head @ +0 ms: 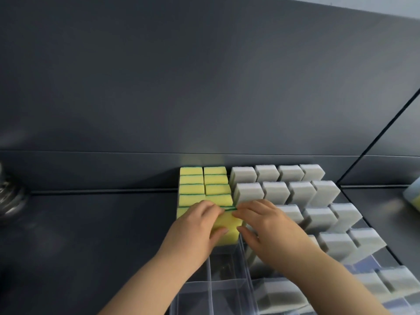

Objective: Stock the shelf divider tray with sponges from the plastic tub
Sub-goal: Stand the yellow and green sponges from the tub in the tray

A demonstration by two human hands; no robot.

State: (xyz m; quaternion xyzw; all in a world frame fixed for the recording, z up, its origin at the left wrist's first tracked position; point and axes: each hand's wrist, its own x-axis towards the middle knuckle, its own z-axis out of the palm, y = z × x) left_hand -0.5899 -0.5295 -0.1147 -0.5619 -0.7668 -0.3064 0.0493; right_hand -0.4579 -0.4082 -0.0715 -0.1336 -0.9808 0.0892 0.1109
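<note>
The yellow foam sponge (pixel 228 226) with a thin green scouring layer along its far edge stands on end at the front of the second lane from the left in the clear plastic divider tray (pixel 211 289), pressed against the yellow sponges (pixel 214 180) already lined up behind it. Both hands are on it. The left hand (pixel 195 226) has it in a narrow grip: fingers curled over the top edge, thumb flat on the near face. The right hand (pixel 266 226) meets it from the other side, fingertips on the same top edge beside the left fingers and the thumb against the sponge's right front corner; its grip looks closed on the sponge too, though the palm hides the contact.

The leftmost lane holds a similar row of yellow sponges, its front end hidden under the left hand. In front of the held sponge both yellow lanes show bare clear plastic. To the right, pale grey block sponges (pixel 302 192) fill several lanes in stepped rows running toward the camera, and the nearest ones blur at the lower right.

The tray sits on a dark grey metal shelf (pixel 91 223) against a dark grey back panel (pixel 204 87). At the far left edge lies a shiny silvery bundle (pixel 9 194), possibly wire scourers. A pale blue and yellow object (pixel 414 196) pokes in at the right edge.
</note>
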